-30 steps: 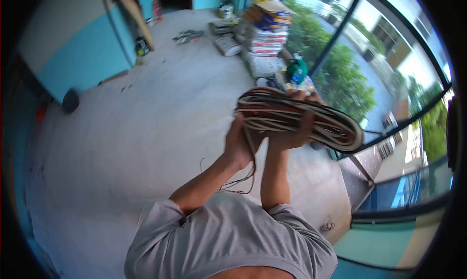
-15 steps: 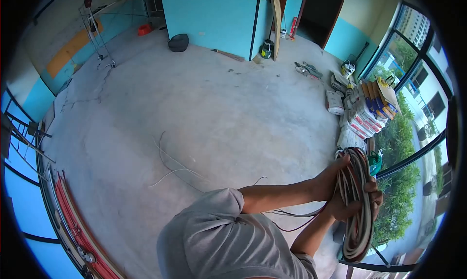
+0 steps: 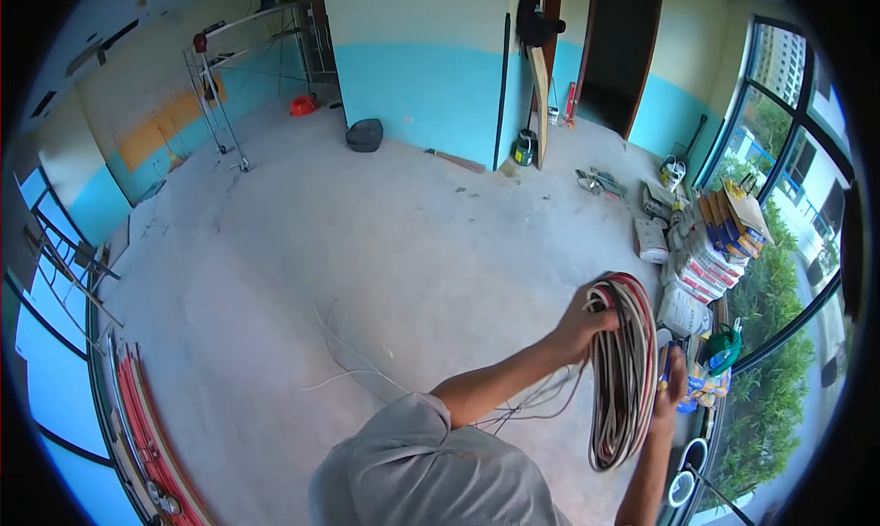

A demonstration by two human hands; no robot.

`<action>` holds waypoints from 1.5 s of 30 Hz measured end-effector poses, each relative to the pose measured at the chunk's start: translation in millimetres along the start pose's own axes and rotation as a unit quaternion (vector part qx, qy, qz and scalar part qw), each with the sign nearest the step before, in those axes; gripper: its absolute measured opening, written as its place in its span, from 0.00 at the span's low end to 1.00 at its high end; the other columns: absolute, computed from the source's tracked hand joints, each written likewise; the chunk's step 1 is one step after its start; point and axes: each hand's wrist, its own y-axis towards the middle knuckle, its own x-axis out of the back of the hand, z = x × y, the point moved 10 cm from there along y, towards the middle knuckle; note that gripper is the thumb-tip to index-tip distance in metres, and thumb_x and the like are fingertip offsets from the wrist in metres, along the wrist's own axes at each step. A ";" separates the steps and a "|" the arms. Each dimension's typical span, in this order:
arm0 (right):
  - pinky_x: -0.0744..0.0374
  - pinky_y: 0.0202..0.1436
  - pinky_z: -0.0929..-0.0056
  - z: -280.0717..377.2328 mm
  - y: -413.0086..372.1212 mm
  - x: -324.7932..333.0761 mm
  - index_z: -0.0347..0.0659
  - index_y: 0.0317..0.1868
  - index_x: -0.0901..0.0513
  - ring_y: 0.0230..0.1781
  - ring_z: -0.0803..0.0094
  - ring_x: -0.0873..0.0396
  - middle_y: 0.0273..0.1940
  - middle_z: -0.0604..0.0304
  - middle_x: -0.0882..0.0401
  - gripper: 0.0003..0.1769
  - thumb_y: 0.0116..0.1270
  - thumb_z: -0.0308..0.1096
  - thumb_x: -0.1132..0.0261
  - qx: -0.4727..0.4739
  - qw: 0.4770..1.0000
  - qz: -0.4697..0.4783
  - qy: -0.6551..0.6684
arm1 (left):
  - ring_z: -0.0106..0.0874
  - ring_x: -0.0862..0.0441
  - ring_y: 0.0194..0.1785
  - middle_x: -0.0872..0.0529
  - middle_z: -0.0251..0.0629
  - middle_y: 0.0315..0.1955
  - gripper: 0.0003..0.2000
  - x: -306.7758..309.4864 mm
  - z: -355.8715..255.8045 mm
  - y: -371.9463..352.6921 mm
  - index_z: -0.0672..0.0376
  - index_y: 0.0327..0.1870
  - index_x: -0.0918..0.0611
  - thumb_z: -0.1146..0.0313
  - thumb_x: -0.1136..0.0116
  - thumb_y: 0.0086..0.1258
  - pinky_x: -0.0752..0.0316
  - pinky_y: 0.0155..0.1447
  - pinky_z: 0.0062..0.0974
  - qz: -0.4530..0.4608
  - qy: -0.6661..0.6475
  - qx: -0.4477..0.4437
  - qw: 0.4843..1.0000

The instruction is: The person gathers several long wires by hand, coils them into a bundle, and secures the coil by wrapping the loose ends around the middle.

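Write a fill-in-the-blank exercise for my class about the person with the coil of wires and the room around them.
1. The left hand grips the coil of wires at its ____ end.
2. The stacked sacks stand along the large glass ____.
3. On the bare concrete ____ lie loose white wires.

Missing words: top; window; floor.
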 end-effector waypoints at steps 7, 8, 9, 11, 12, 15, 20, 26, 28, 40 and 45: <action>0.43 0.76 0.54 22.2 66.2 29.1 0.34 0.77 0.48 0.75 0.52 0.41 0.72 0.44 0.39 0.71 0.40 0.62 0.19 -0.263 0.936 -0.019 0.234 | 0.20 0.23 0.43 0.18 0.30 0.39 0.31 -15.0 -49.5 2.5 0.62 0.52 0.25 0.55 0.22 0.53 0.27 0.51 0.21 0.054 0.438 -0.095 0.892; 0.42 0.75 0.55 26.7 61.2 6.0 0.34 0.76 0.45 0.74 0.54 0.39 0.70 0.45 0.37 0.70 0.39 0.61 0.19 -0.273 0.931 0.026 0.240 | 0.20 0.23 0.43 0.18 0.30 0.39 0.30 -20.7 -40.1 4.5 0.61 0.51 0.25 0.57 0.22 0.53 0.27 0.51 0.21 0.076 0.432 -0.073 0.896; 0.41 0.75 0.57 28.7 53.1 -21.7 0.34 0.75 0.42 0.72 0.55 0.37 0.69 0.45 0.35 0.69 0.38 0.60 0.18 -0.290 0.922 0.070 0.246 | 0.20 0.23 0.43 0.18 0.30 0.39 0.29 -28.3 -25.9 6.3 0.60 0.51 0.25 0.59 0.22 0.53 0.26 0.52 0.22 0.100 0.420 -0.047 0.901; 0.31 0.69 0.62 5.7 33.8 -64.7 0.33 0.72 0.37 0.65 0.62 0.29 0.65 0.55 0.28 0.59 0.43 0.46 0.16 -0.458 0.822 0.050 0.334 | 0.21 0.23 0.43 0.18 0.31 0.39 0.27 -51.6 -13.5 7.0 0.60 0.50 0.24 0.65 0.23 0.52 0.25 0.51 0.23 0.122 0.465 -0.062 0.875; 0.26 0.63 0.65 -9.4 20.7 -80.5 0.36 0.65 0.29 0.58 0.65 0.24 0.57 0.59 0.22 0.48 0.45 0.42 0.17 -0.457 0.789 0.020 0.410 | 0.21 0.22 0.43 0.18 0.30 0.38 0.26 -61.2 -10.4 10.4 0.61 0.50 0.24 0.65 0.23 0.51 0.25 0.51 0.23 0.138 0.487 -0.070 0.860; 0.24 0.63 0.63 -17.6 27.6 -90.8 0.36 0.62 0.25 0.58 0.66 0.23 0.54 0.59 0.20 0.43 0.44 0.40 0.19 -0.375 0.755 -0.113 0.526 | 0.21 0.21 0.43 0.17 0.32 0.39 0.26 -92.4 -2.6 25.1 0.62 0.49 0.23 0.67 0.23 0.49 0.24 0.50 0.23 0.201 0.528 -0.085 0.821; 0.18 0.58 0.58 -28.0 23.4 -77.8 0.33 0.61 0.25 0.51 0.56 0.17 0.52 0.50 0.18 0.45 0.41 0.42 0.20 -0.331 0.732 -0.140 0.578 | 0.25 0.17 0.35 0.14 0.36 0.34 0.21 -108.4 16.6 51.7 0.66 0.45 0.23 0.72 0.29 0.49 0.19 0.41 0.23 0.243 0.379 0.035 0.892; 0.23 0.60 0.55 4.0 67.0 -87.3 0.31 0.60 0.26 0.48 0.55 0.21 0.46 0.46 0.21 0.41 0.47 0.46 0.28 -0.283 0.765 -0.047 0.577 | 0.26 0.16 0.33 0.13 0.38 0.30 0.20 -109.6 17.1 46.2 0.67 0.38 0.19 0.66 0.26 0.47 0.21 0.40 0.24 0.224 0.473 -0.024 0.852; 0.20 0.52 0.58 9.9 69.5 -89.6 0.31 0.53 0.24 0.43 0.56 0.20 0.42 0.48 0.21 0.34 0.49 0.44 0.27 -0.293 0.734 -0.085 0.606 | 0.28 0.17 0.28 0.15 0.39 0.25 0.17 -110.2 18.7 44.3 0.67 0.33 0.19 0.62 0.28 0.49 0.22 0.36 0.24 0.246 0.482 -0.018 0.841; 0.23 0.39 0.63 14.4 67.5 -62.5 0.34 0.49 0.25 0.34 0.63 0.25 0.35 0.53 0.26 0.24 0.56 0.40 0.32 -0.326 0.738 -0.216 0.550 | 0.40 0.12 0.32 0.12 0.52 0.37 0.38 -111.2 20.3 47.8 0.70 0.50 0.20 0.40 0.27 0.51 0.17 0.38 0.32 0.254 0.607 -0.066 0.750; 0.32 0.51 0.61 19.6 79.8 -2.1 0.38 0.55 0.27 0.40 0.67 0.33 0.40 0.59 0.30 0.24 0.63 0.43 0.38 -0.214 0.764 -0.225 0.565 | 0.25 0.23 0.57 0.18 0.38 0.52 0.23 18.8 8.9 32.3 0.62 0.60 0.26 0.54 0.40 0.74 0.30 0.66 0.26 0.134 0.472 -0.032 0.871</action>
